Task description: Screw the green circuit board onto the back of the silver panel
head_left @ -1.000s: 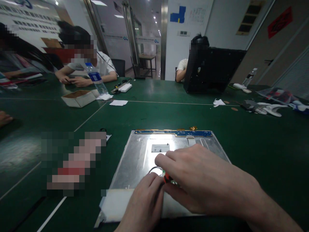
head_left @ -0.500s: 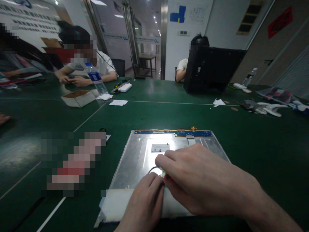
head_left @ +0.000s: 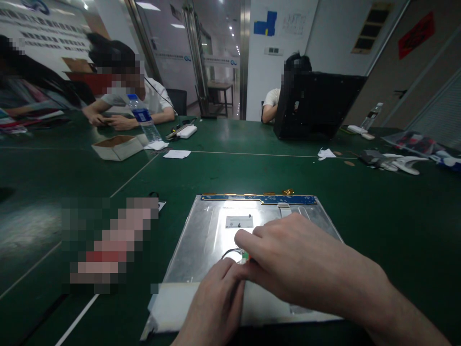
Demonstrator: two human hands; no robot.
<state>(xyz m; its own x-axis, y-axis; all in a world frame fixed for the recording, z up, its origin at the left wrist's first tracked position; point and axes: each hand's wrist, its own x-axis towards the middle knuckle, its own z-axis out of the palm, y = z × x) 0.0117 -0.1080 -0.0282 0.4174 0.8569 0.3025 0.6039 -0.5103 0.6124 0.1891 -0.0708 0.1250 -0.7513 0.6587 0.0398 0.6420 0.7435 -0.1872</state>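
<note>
A flat metal-backed display panel lies in front of me, with a blue circuit board along its far edge and a white strip along its near edge. Over the panel's middle, my right hand is closed in a pinch around a small orange and green object, mostly hidden by the fingers. My left hand is closed too, its fingertips touching those of the right. A thin dark wire curves beside the left fingertips. Whatever the left fingers grip is hidden.
To the left lies a blurred-out long object. Farther back stand an open box, a water bottle and a large black case. Gloves lie at right. Other people sit across the green table.
My right hand has tilted slightly and its fingertips have shifted a little right. More green and less orange shows between the fingers. The left hand is almost unmoved.
</note>
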